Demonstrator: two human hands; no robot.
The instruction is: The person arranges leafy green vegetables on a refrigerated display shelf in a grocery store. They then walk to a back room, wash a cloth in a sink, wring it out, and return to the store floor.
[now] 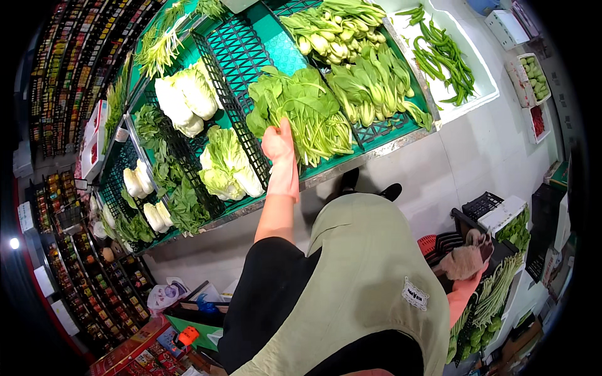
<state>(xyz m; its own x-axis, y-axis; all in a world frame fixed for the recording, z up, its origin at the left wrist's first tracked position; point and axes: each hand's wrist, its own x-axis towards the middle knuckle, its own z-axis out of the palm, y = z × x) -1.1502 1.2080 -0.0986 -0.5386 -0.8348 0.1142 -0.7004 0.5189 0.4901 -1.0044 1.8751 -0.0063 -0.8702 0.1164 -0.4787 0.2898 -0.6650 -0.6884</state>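
Left hand (280, 153), in a pink glove: pressing against the stem side of a pile of loose leafy greens (295, 100), thumb extending upward, fingers curling out of sight; whether they are gripping stems, cannot tell.

Leafy greens: lying in the near middle of a green-lined display stand (282, 47), leaves spreading away, pale stems fanning toward the front right edge.

Right hand (463, 297), also pink-gloved: reaching out low on the right, well apart from the stand, its fingers hiding behind or within a brownish cloth-like item (463, 262); grip and opening, cannot tell.

Beside the right hand: a red basket (426, 243) sitting to its left, long beans (500, 285) lying to its right.

Left of the greens: a black lattice divider (229, 103) standing; beyond it, a pair of napa cabbages (183, 99) and a leafier single head (224, 164) resting.

Right of the greens: bok choy (373, 84) lying in rows.

Past the stand's right edge: green peppers (445, 59) lying in a white box (484, 83).
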